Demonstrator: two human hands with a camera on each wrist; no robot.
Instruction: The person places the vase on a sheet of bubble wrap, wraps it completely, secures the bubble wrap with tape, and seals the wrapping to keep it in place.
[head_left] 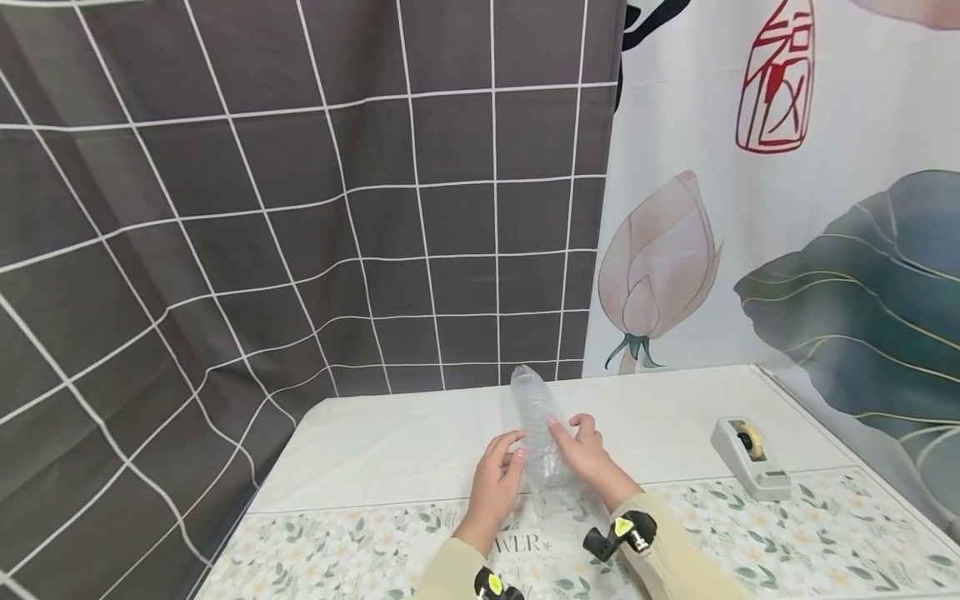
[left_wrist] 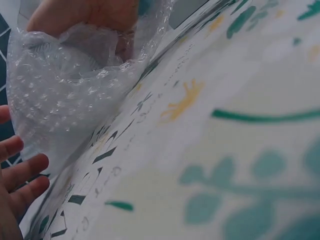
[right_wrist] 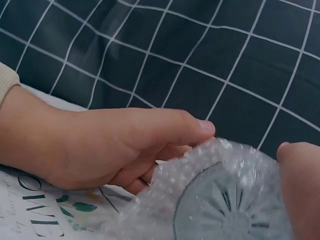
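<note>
A sheet of clear bubble wrap (head_left: 531, 400) lies rolled up in a long tube between my two hands, its loose end spread toward me. Through the layers in the right wrist view shows a round clear glass piece (right_wrist: 232, 220) with a radial pattern; its full shape is hidden. My left hand (head_left: 495, 482) is at the tube's left side, thumb by its edge, fingers apart in the left wrist view. On the other side, my right hand (head_left: 587, 454) rests its thumb on the wrap, with its other fingers loosely bent and partly hidden behind plastic in the left wrist view.
A grey tape dispenser (head_left: 750, 458) with a yellowish roll stands at the right of the table. Under the hands lies a floral mat (head_left: 330, 542), with a white cloth (head_left: 405, 450) behind it. A dark grid curtain (head_left: 450, 217) hangs along the back and left.
</note>
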